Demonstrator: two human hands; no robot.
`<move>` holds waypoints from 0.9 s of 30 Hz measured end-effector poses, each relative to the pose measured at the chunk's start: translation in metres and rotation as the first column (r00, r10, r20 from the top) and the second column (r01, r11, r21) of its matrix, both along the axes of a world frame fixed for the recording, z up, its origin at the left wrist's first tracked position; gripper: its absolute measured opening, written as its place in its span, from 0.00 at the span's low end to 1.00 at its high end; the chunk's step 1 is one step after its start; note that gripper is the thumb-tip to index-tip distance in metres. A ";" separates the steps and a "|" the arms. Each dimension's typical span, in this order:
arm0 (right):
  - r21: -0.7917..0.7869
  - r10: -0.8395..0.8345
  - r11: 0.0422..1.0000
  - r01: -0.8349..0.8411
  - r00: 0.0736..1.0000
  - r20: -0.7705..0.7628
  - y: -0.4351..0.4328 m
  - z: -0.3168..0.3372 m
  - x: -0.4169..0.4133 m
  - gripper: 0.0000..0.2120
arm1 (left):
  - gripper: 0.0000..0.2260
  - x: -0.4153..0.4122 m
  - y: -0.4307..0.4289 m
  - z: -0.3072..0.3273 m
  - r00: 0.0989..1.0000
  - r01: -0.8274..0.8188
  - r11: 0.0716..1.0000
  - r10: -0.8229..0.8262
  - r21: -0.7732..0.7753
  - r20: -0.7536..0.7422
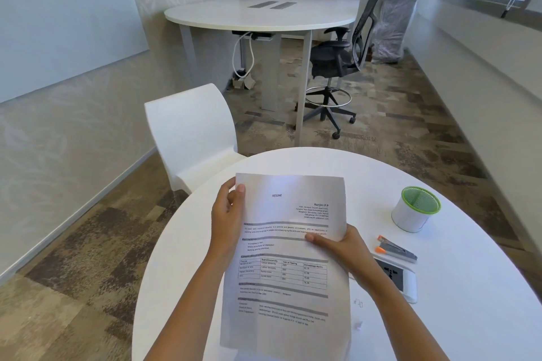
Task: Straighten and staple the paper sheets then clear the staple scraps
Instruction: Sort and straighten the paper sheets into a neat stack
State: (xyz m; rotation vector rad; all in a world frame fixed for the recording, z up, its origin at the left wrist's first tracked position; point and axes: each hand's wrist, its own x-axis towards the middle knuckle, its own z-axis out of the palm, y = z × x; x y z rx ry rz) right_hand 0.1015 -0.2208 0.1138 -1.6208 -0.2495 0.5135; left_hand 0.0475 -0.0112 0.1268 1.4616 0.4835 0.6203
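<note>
1. White moulded chair point(190, 138): pushed up against the far-left edge of the round white table point(469, 316), backrest toward the camera's left.
2. Left hand point(227, 214): clamped on the upper left edge of the paper sheets point(284, 261), thumb pressed on the printed face near the top corner, fingers hidden behind the pages.
3. Paper sheets: held up above the near-left part of the table, tilted back, printed side facing the camera; top page a résumé with a heading, text blocks and a ruled grid. How many sheets are in the stack cannot be told.
4. Right hand point(340, 249): gripping the right edge of the sheets about midway down, thumb lying flat across the front, fingers curled behind the pages.
5. Staple scraps point(359, 303): small bent wire bits lying on the table just right of the sheets' lower part, near the front edge.
6. Stapler point(396, 249): grey with orange tips, lying on its side on the table right of the right hand, apart from it.
7. White device with a dark panel point(401, 278): flat on the table, just in front of the stapler.
8. White cup with a green mesh rim point(416, 211): upright toward the far-right edge of the table, beyond the stapler.
</note>
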 end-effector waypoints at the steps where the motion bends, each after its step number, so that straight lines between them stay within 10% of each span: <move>1: 0.004 -0.004 1.000 0.004 1.000 -0.003 0.000 0.000 0.000 0.12 | 0.11 0.000 0.000 0.000 1.000 0.010 1.000 -0.010 0.006 -0.005; 15: 0.017 0.018 1.000 -0.016 0.997 -0.075 -0.042 -0.018 0.007 0.12 | 0.07 -0.007 0.038 0.007 0.947 -0.232 0.831 0.312 -0.505 0.079; 18: 0.093 -0.035 0.995 0.043 0.996 -0.079 -0.048 -0.025 0.012 0.30 | 0.05 -0.013 0.042 0.008 0.932 -0.256 0.808 0.353 -0.531 0.087; 27: 0.331 -0.328 0.838 0.434 0.885 -0.330 -0.012 -0.038 -0.007 0.21 | 0.06 -0.015 0.030 0.001 0.898 -0.346 0.701 0.441 -0.624 -0.004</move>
